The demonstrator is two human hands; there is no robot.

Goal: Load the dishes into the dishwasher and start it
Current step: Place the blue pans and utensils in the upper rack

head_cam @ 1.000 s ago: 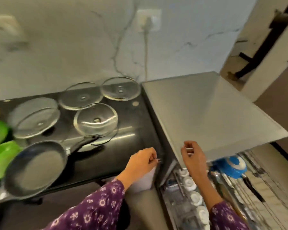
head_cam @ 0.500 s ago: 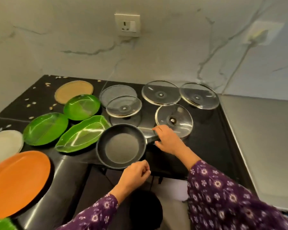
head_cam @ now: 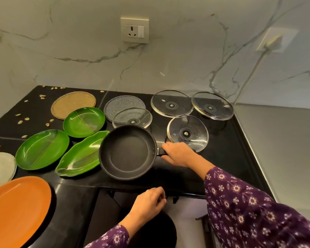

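- Grip: the right hand point(head_cam: 178, 155) has its fingers wrapped round the handle point(head_cam: 159, 151) of the black frying pan point(head_cam: 127, 152). The pan is on the black counter point(head_cam: 222, 158), near the front edge. Whether it is lifted clear cannot be told.
- The left hand point(head_cam: 149, 199) hangs just off the counter's front edge, fingers loosely curled, holding nothing.
- Hazard: the nearest glass lid point(head_cam: 188, 133) lies right behind the gripping knuckles. A careless lift would likely knock it along the counter.
- Hazard: the pan rim stands against the leaf-shaped green dish point(head_cam: 79, 158). A leftward swing could shove that dish.
- Hazard: the pan may tip when carried by one hand. The free hand is placed to steady it.
- Destination: the dishwasher is not in view. Loading appears unfinished.
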